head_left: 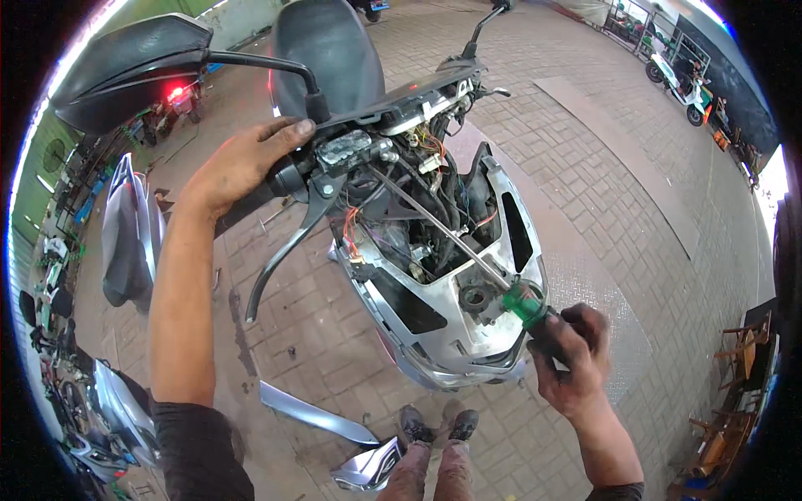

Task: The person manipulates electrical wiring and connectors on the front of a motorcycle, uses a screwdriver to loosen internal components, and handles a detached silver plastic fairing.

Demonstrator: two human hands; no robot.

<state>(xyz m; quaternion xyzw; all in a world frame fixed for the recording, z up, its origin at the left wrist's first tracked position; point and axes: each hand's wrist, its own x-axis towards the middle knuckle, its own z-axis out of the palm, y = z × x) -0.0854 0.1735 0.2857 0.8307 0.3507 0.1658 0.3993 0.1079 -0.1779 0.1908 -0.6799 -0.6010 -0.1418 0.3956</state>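
Note:
My right hand (572, 355) grips a long screwdriver (525, 302) by its green and black handle. The thin shaft slants up and left, its tip by the handlebar just below the brake fluid reservoir (342, 150). My left hand (251, 159) is closed over the handlebar (288, 179), thumb side against the foot of the black mirror (138, 71). A brake lever (288, 263) curves down below that hand. The scooter's front (484, 321) has its covers off, with loose wires (355, 234) and black hoses bared. How the screwdriver tip sits is too small to tell.
Silver body panels (372, 466) lie on the paving by my feet. A black seat (327, 58) is behind the handlebar. Another scooter part (132, 234) stands at left, with several motorbikes beyond. A ridged metal plate (585, 334) and wooden chairs (739, 346) are at right.

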